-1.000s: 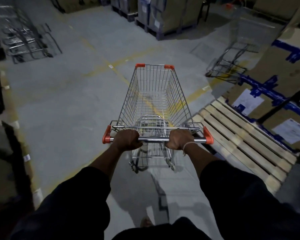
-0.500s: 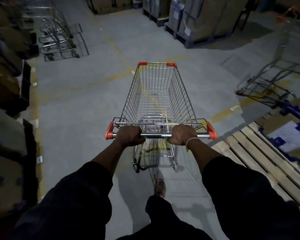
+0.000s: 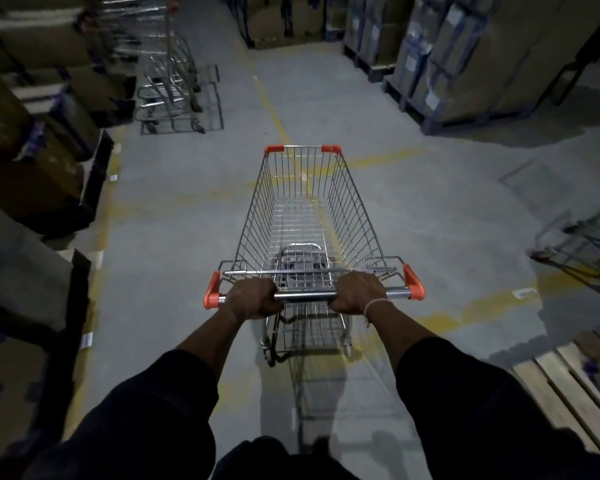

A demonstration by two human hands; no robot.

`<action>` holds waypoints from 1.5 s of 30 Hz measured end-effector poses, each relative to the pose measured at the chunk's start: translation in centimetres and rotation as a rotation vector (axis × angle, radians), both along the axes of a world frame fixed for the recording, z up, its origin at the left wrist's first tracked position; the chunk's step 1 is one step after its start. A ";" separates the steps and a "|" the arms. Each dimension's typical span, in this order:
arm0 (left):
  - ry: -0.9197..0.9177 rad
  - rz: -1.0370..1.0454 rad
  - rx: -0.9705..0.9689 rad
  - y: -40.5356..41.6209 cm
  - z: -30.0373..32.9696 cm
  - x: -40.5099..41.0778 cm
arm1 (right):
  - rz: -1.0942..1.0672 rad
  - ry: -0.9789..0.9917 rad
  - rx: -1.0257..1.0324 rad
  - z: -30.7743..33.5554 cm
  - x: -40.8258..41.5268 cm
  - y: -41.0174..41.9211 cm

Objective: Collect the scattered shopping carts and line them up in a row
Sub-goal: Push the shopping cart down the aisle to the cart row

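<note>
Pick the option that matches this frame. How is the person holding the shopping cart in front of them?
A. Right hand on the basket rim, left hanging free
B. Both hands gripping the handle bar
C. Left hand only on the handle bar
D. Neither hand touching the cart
B. The left hand and the right hand each have fingers curled round the handle bar of the shopping cart, between its orange end caps.

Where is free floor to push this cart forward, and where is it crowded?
Free: the grey floor between the cart and the parked carts far left. Crowded: boxes along the left, a stray cart and pallet on the right.
</note>
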State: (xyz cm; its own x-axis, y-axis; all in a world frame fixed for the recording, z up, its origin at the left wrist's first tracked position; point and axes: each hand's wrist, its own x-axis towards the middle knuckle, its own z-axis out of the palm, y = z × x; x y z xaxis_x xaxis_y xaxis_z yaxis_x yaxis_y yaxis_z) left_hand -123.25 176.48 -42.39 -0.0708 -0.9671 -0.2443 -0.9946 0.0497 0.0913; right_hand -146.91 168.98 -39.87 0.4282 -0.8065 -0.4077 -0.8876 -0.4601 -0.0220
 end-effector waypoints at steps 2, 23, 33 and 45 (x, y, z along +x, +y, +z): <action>0.029 -0.001 -0.065 -2.1 -0.1 1.1 | 0.027 -0.007 0.015 -0.1 1.0 -2.9; -0.036 0.148 0.001 -34.8 0.6 20.3 | 0.148 -0.040 -0.021 0.0 21.3 -37.5; -0.040 0.188 0.012 -50.6 0.0 28.7 | 0.213 -0.012 -0.035 -0.4 30.1 -54.1; -0.047 0.372 0.023 -71.3 0.1 37.7 | 0.307 -0.037 -0.060 -0.1 41.5 -77.8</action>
State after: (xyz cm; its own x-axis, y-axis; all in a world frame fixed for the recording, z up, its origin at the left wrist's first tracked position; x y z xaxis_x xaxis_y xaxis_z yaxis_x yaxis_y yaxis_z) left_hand -85.55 105.19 -42.34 0.2961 -0.9189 -0.2607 -0.9474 -0.3172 0.0420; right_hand -105.44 91.20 -39.93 0.6691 -0.6596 -0.3425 -0.7063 -0.7078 -0.0166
